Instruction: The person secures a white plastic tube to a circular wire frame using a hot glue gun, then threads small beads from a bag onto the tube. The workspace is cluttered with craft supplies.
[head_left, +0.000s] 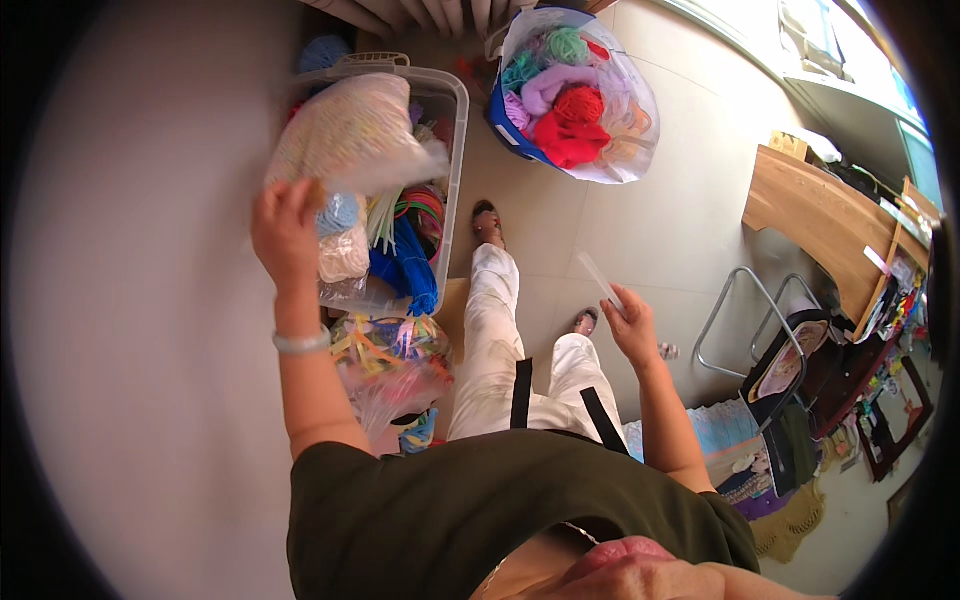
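My left hand (285, 232) is at the near left side of a clear plastic storage box (457, 150), its fingers closed at the edge of a plastic bag (349, 131) with pale speckled contents. The bag is blurred and covers the box's far left part. Below it in the box are a ball of light blue yarn (337, 214), cream yarn in clear wrap (343, 255), a bundle of blue strands (412, 262), white strips (385, 217) and coiled coloured cords (424, 210). In my right hand (631, 322) is a thin translucent plastic strip (600, 281), held above the floor.
A blue and white bag (510, 146) of red, lilac and green yarn stands on the tiled floor (675, 202). Next to my leg lies a plastic bag of coloured ribbons (390, 345). A metal-framed chair (780, 360) and a wooden desk (817, 217) stand at right.
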